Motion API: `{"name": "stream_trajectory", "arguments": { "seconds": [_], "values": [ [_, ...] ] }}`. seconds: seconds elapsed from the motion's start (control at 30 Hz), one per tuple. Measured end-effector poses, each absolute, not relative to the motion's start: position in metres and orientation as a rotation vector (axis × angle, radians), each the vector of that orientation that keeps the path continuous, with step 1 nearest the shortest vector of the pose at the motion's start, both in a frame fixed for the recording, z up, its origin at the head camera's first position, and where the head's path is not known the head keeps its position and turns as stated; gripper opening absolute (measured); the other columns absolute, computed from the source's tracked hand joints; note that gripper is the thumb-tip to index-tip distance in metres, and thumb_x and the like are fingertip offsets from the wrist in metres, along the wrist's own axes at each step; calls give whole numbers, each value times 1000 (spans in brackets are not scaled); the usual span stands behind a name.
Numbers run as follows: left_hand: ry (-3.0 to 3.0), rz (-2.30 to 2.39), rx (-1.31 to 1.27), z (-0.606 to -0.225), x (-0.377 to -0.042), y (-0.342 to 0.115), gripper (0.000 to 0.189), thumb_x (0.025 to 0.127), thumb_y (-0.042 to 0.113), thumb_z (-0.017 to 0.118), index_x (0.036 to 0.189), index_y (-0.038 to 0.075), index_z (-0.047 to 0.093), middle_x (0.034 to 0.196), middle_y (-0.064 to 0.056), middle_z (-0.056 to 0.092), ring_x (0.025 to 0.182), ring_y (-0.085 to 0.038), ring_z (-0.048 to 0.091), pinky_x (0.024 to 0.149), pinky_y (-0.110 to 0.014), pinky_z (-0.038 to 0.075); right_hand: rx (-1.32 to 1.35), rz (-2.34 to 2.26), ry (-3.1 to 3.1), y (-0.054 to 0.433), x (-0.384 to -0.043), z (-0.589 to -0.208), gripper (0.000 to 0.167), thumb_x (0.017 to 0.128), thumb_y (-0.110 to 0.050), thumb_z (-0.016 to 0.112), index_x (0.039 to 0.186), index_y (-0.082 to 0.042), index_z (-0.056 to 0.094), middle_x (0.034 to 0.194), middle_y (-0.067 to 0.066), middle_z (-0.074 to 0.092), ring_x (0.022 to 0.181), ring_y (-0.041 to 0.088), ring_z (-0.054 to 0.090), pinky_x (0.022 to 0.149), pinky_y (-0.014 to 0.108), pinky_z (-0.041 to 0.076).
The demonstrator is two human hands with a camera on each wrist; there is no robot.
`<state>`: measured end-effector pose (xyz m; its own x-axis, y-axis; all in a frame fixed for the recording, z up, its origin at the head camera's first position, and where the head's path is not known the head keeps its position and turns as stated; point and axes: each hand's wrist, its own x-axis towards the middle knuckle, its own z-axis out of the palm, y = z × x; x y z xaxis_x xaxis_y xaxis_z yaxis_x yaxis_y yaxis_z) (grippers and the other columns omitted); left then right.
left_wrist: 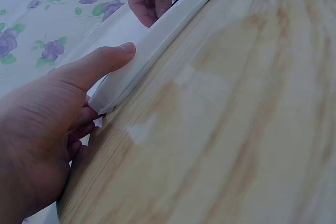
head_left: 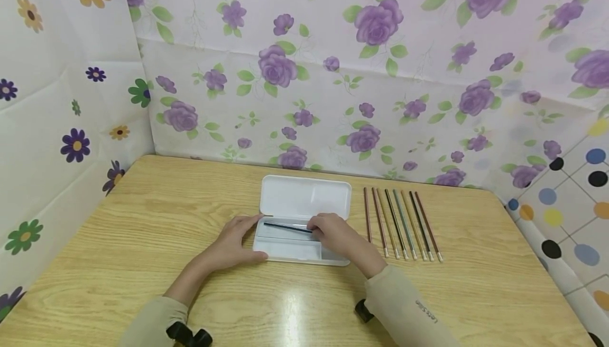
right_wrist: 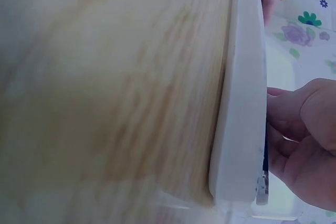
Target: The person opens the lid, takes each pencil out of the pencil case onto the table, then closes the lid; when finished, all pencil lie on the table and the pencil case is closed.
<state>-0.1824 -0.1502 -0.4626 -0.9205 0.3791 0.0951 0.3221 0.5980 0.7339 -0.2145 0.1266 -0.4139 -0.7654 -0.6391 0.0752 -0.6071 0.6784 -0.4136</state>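
Note:
A white pencil case (head_left: 287, 250) lies on the table with its lid (head_left: 295, 194) folded back towards the wall. My left hand (head_left: 230, 246) holds the case's left end, thumb at the near corner and fingers round the far side. Inside the case, my right hand (head_left: 335, 235) pinches a black pencil (head_left: 287, 227) near its right end; the pencil lies almost level along the back compartment. In the right wrist view, the pencil's pale tip (right_wrist: 262, 192) shows beyond the fingers, beside the case wall (right_wrist: 239, 119). The right hand hides part of the case's right side.
Right of the case, several pencils (head_left: 403, 225) lie side by side, in red-brown, tan, black and blue-green, their white eraser ends towards me. The wooden table (head_left: 190, 193) meets flower-patterned cloth walls (head_left: 323, 98) at the back and left. Dotted cloth (head_left: 566, 220) hangs at right.

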Motion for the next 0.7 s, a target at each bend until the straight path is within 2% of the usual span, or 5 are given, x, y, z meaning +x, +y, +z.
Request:
{"name": "stream_trajectory", "arguments": {
  "seconds": [0.2, 0.33, 0.7],
  "values": [
    [2739, 1240, 589, -464, -182, -150, 96, 73, 46, 82, 148, 4, 38, 134, -16, 43, 124, -38, 35, 99, -61, 30, -1003, -646, 2821, 132, -213, -411, 17, 90, 6, 62, 102, 1, 72, 94, 8, 66, 92, 23, 64, 82, 36, 52],
    [2736, 1236, 585, -464, -182, -150, 97, 73, 47, 82, 148, 4, 37, 134, -16, 42, 125, -38, 34, 99, -62, 30, -981, -698, 2859, 140, -212, -406, 17, 87, 8, 64, 100, 0, 72, 92, 6, 65, 88, 22, 63, 79, 35, 52],
    [2730, 1238, 574, -463, -183, -150, 97, 74, 48, 81, 148, 5, 37, 134, -15, 43, 124, -37, 35, 98, -61, 31, -736, -884, 2926, 167, -212, -398, 16, 87, 8, 66, 101, 1, 69, 95, 6, 65, 89, 20, 60, 79, 35, 52]
  ]
}}
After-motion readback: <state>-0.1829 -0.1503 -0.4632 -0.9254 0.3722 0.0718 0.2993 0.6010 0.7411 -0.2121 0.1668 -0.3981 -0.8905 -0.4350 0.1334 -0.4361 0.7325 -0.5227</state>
